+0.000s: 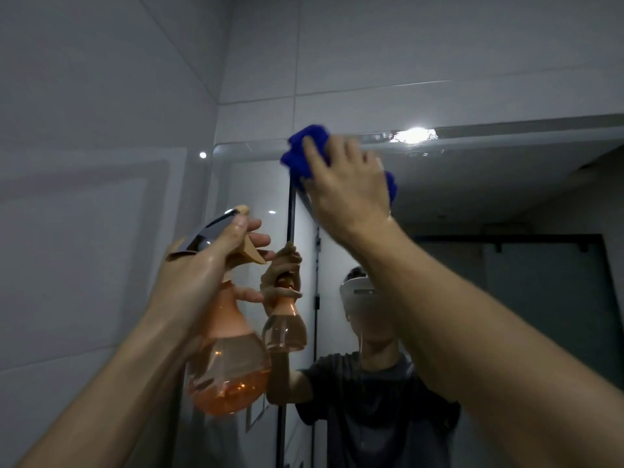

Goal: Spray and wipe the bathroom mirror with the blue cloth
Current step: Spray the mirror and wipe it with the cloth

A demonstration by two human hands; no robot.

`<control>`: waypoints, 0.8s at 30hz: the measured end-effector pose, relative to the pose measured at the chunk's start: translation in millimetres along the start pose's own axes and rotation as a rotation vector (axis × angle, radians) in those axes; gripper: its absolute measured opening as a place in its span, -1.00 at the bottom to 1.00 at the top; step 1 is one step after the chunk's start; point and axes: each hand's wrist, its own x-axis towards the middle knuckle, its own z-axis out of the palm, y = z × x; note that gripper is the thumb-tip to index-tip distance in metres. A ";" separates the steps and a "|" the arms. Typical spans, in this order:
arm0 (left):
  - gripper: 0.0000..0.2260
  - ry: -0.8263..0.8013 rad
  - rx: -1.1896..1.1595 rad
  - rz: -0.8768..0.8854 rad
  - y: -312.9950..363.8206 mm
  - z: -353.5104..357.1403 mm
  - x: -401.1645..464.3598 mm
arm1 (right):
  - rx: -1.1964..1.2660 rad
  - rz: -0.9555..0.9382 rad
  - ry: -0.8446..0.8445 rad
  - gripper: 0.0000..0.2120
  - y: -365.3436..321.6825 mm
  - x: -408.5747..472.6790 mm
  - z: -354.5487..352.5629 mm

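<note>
Dim tiled bathroom here, grey wall tiles (84,130) on the left running into the corner where the mirror (472,197) starts. Going left to right: my left hand (202,268) has its grip curled round the neck of the orange spray bottle (229,359), one finger near the trigger, nozzle aimed roughly at the glass. The bottle looks about a third full, and its reflection sits just beside it. Then my right hand (344,184) is up at the top-left corner of the mirror with fingers spread fairly flat, pressing the blue cloth (305,146) against the glass right at the upper edge.

I'd say we're in the wiping part. To do it well, I'd keep the palm flat so the cloth stays bunched under it, work along the top edge first, then come down in overlapping passes. Keep the bottle clear of the glass meanwhile.
</note>
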 end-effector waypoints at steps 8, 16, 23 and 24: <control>-0.74 -0.029 -0.043 -0.054 9.5 1.7 -3.6 | -0.017 -0.318 -0.064 -0.45 36.3 -88.1 -19.6; -0.72 -0.049 -0.047 -0.082 2.2 21.1 1.0 | -0.152 0.391 0.003 -0.48 167.9 -35.2 -39.7; -0.72 0.022 -0.015 -0.048 7.2 16.0 7.4 | -0.069 0.266 -0.064 -0.44 75.7 -14.3 -26.8; -0.71 0.038 0.004 -0.048 6.9 13.2 7.2 | -0.042 0.158 -0.079 -0.44 52.3 -20.6 -24.4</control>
